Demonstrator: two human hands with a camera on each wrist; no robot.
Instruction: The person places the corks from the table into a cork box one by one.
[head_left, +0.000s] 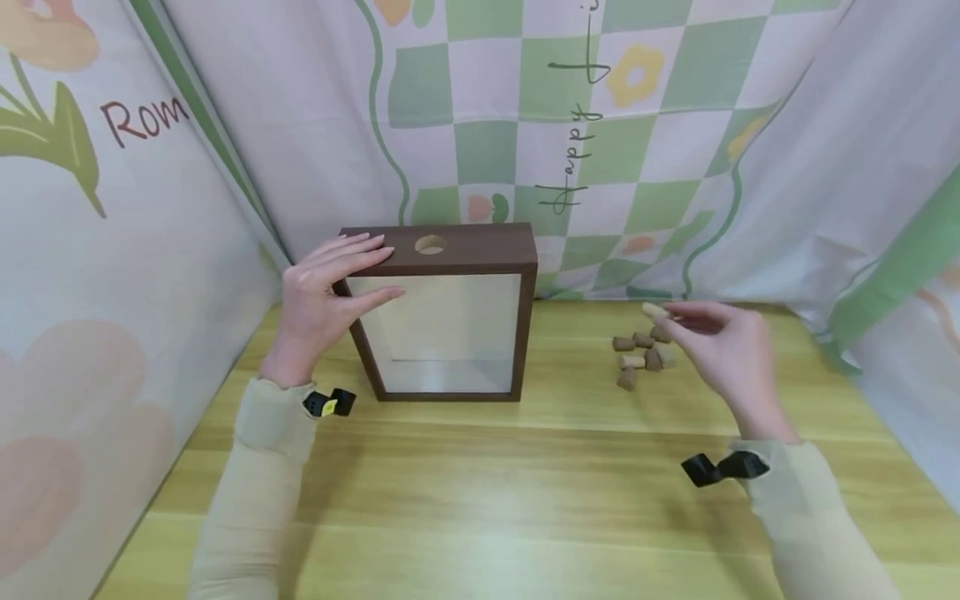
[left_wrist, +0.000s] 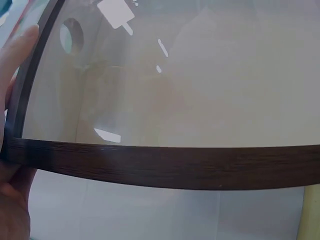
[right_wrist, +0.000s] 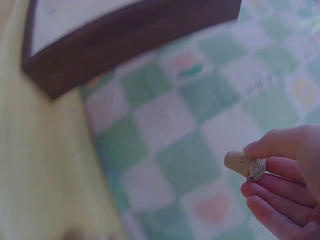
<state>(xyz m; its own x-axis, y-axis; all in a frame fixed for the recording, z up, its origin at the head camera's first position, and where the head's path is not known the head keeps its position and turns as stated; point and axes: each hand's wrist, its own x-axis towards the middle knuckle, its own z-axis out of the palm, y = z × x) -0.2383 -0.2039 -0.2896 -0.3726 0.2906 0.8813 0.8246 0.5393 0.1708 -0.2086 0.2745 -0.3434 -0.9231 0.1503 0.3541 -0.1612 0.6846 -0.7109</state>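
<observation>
An upright box frame [head_left: 450,335] with a dark brown wooden rim, a clear front panel and a round hole in its top stands on the table. My left hand [head_left: 330,279] rests on its upper left corner, fingers stretched across the top beside the hole and thumb against the front. The rim [left_wrist: 165,165] fills much of the left wrist view. On the right, my right hand [head_left: 720,346] pinches one cork [right_wrist: 246,165] between thumb and fingertips, raised above several loose corks [head_left: 632,362] on the table.
The wooden table [head_left: 480,500] runs in front of the box frame. Behind it hangs a checked green and white curtain [head_left: 487,150], and a patterned cloth [head_left: 112,292] closes the left side. Both wrists carry black straps [head_left: 723,469].
</observation>
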